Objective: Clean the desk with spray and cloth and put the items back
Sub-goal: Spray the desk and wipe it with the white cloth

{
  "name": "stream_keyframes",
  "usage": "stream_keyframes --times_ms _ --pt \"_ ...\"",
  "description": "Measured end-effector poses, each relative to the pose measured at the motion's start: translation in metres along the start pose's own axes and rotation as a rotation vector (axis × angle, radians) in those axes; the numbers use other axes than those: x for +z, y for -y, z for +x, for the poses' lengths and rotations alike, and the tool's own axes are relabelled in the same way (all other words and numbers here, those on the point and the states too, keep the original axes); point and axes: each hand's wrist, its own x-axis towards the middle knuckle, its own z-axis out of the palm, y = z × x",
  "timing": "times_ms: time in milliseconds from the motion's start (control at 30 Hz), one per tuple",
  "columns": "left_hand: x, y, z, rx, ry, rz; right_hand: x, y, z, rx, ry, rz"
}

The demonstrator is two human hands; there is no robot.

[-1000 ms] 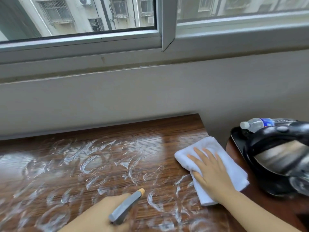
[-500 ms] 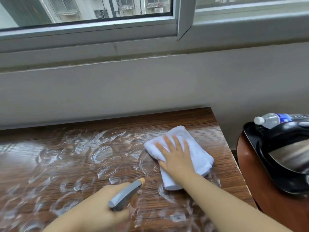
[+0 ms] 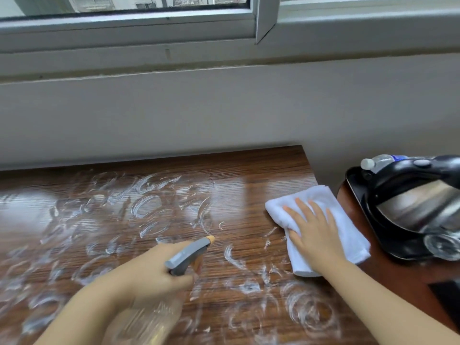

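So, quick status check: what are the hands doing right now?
Left hand grips spray bottle. Right hand flat on white cloth, desk's right edge. Foam streaks unwiped at left. Kettle close beside.

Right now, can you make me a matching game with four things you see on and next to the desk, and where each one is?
Things:
1. white cloth
2. spray bottle
3. water bottle
4. white foam streaks

Places:
A. gripped in the left hand
B. smeared across the desk
C. lying behind the black kettle
D. under the flat right hand, at the desk's right edge

Pairs: 1-D, 2-A, 3-C, 4-B
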Motion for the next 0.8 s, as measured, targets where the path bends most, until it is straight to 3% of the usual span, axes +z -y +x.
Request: stream_keyframes --times_ms 233,433,633,800 --pt "0.019 -0.009 -0.021 0.003 -0.096 0.019 0.015 0.023 -0.069 -0.198 -0.104 0.009" --pt "0.035 -0.014 -0.034 0.005 -0.106 -0.018 0.016 0.078 -0.062 -0.357 -0.027 0.011" --pt "0.038 -0.006 -0.037 -0.009 -0.085 -0.032 0.008 0.089 -0.004 -0.266 0.062 -0.016" --pt "0.033 0.002 -0.044 -0.041 -0.068 -0.018 0.0 0.037 0.022 -0.093 -0.003 -0.02"
